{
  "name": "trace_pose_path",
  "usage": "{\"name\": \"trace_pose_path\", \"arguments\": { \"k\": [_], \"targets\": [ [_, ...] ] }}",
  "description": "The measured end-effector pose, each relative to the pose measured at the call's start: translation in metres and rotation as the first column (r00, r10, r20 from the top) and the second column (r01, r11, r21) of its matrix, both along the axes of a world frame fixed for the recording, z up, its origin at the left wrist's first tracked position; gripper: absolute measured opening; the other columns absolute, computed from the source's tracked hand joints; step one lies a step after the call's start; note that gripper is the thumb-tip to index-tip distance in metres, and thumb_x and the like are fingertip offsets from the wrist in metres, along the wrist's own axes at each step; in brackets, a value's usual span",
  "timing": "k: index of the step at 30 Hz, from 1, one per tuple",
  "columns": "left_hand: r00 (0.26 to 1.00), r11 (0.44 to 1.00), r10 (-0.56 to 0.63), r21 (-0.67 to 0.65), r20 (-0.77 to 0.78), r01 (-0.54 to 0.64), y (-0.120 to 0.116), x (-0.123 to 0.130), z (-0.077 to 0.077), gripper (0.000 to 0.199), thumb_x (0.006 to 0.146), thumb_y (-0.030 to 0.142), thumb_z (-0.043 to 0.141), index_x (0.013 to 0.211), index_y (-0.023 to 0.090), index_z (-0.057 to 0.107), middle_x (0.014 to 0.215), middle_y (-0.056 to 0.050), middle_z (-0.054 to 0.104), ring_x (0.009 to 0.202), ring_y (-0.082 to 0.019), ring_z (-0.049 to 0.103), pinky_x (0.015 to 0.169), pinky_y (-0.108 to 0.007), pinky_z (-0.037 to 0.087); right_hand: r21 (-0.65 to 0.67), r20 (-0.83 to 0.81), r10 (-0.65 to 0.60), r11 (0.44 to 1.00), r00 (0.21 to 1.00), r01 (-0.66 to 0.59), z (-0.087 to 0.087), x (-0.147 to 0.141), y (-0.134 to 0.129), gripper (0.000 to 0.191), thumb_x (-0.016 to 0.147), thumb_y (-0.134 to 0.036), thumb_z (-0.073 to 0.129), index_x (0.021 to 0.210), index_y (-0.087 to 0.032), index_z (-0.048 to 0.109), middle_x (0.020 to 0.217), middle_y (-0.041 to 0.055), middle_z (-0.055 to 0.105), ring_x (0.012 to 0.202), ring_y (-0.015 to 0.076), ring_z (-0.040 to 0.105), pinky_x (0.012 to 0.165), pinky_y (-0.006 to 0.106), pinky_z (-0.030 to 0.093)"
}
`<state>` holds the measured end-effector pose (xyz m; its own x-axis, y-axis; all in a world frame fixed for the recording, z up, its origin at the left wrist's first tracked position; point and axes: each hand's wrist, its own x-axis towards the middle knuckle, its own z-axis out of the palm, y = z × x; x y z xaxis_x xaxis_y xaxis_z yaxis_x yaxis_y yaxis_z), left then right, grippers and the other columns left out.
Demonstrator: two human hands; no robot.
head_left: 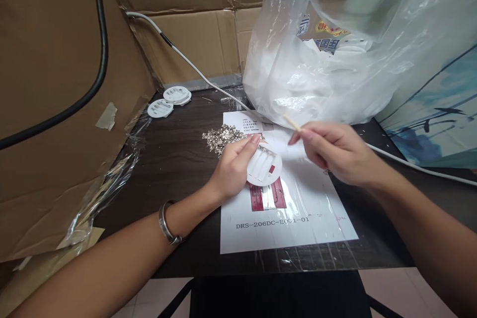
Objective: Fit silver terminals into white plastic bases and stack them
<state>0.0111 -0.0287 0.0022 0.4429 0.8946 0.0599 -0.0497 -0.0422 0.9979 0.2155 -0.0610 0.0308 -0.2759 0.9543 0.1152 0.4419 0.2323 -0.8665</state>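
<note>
My left hand [234, 164] grips a round white plastic disc [261, 171] with long slots, its thumb pressed on the upper left edge. The disc is held over a printed sheet [298, 231] lying on the dark table. Between the fingertips of my right hand [331, 151] is a thin pale stick [291, 122], pointing up and to the left. That hand is apart from the disc, to its right. A heap of small shiny metal pieces [219, 139] lies just beyond my left hand, partly hidden by it.
Several white discs [160, 108] lie at the back left. A large clear plastic bag [316, 84] of white parts stands at the back right. A white cable [197, 72] crosses behind the sheet. Cardboard walls [194, 44] border the table, and a black cable [102, 49] hangs at left.
</note>
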Motion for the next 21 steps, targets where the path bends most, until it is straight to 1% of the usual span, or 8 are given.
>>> {"name": "trace_pose_path", "arguments": {
  "k": [1,3,6,10,13,17,19,21],
  "targets": [
    [1.0,1.0,0.005,-0.021,0.014,-0.005,0.0,0.0,0.0,0.038,0.091,0.044,0.047,0.065,0.017,0.055,0.057,0.0,0.05,0.049,-0.01,0.046,0.045,-0.025,0.036,0.017,0.049,-0.034,0.999,0.998,0.033,0.002,0.006,0.001,0.029,0.1,-0.041,0.038,0.099,-0.02,0.058,0.056,-0.0039,0.045,0.049,0.0094,0.039,0.05,0.024,0.032],
    [1.0,0.999,0.004,-0.047,0.02,-0.003,-0.001,0.0,0.001,0.036,0.09,0.043,0.049,0.067,0.017,0.056,0.056,0.0,0.049,0.048,-0.01,0.044,0.044,-0.024,0.034,0.075,0.199,-0.093,0.994,0.976,0.08,0.007,0.017,0.003,0.028,0.1,-0.041,0.037,0.1,-0.021,0.057,0.064,-0.001,0.051,0.057,0.0111,0.045,0.054,0.024,0.035],
    [1.0,1.0,0.005,-0.03,-0.028,-0.006,-0.001,-0.001,0.002,0.029,0.088,0.04,0.053,0.074,0.016,0.061,0.06,0.0,0.053,0.051,-0.01,0.047,0.046,-0.024,0.035,0.083,0.444,-0.116,0.993,0.889,0.088,0.012,0.031,0.005,0.031,0.095,-0.042,0.046,0.08,-0.019,0.059,0.061,0.0004,0.049,0.054,0.0118,0.042,0.05,0.026,0.031],
    [0.992,0.995,0.075,0.073,-0.099,-0.068,-0.001,-0.001,0.003,0.021,0.084,0.034,0.057,0.074,0.016,0.062,0.064,0.0,0.056,0.056,-0.01,0.049,0.05,-0.023,0.037,0.049,0.669,-0.114,0.993,0.735,0.109,0.01,0.039,0.005,0.024,0.086,-0.029,0.057,0.065,-0.018,0.059,0.047,0.0003,0.047,0.043,0.0104,0.033,0.044,0.027,0.026],
    [0.989,0.99,0.086,0.124,-0.123,-0.071,0.0,-0.001,0.001,0.021,0.085,0.033,0.056,0.074,0.017,0.063,0.068,-0.001,0.059,0.059,-0.011,0.051,0.049,-0.024,0.036,0.025,0.7,-0.125,0.988,0.703,0.151,0.007,0.041,0.005,0.016,0.082,-0.02,0.06,0.067,-0.017,0.066,0.046,0.0012,0.051,0.038,0.0099,0.038,0.041,0.027,0.029],
    [0.989,0.987,0.083,0.15,-0.121,-0.065,0.0,-0.001,0.0,0.02,0.084,0.032,0.056,0.075,0.017,0.064,0.07,-0.001,0.06,0.061,-0.011,0.051,0.049,-0.024,0.035,0.022,0.663,-0.15,0.983,0.734,0.182,0.004,0.043,0.008,0.008,0.076,-0.014,0.066,0.071,-0.017,0.071,0.046,0.0015,0.054,0.037,0.011,0.044,0.041,0.026,0.033],
    [0.992,0.989,0.078,0.13,-0.101,-0.065,0.0,-0.001,0.0,0.02,0.084,0.033,0.056,0.075,0.017,0.064,0.068,-0.001,0.059,0.059,-0.011,0.051,0.05,-0.023,0.037,0.04,0.63,-0.17,0.982,0.758,0.187,0.004,0.044,0.009,0.009,0.076,-0.017,0.068,0.067,-0.017,0.07,0.045,0.0008,0.052,0.036,0.0103,0.043,0.04,0.026,0.032],
    [0.995,0.994,0.066,0.088,-0.068,-0.06,0.0,-0.001,0.001,0.022,0.085,0.035,0.056,0.075,0.016,0.063,0.065,0.0,0.057,0.057,-0.01,0.049,0.05,-0.023,0.037,0.066,0.558,-0.172,0.984,0.812,0.163,0.005,0.042,0.008,0.011,0.078,-0.022,0.067,0.068,-0.018,0.069,0.043,-0.0011,0.048,0.035,0.0088,0.039,0.038,0.024,0.029]
  ]
}}
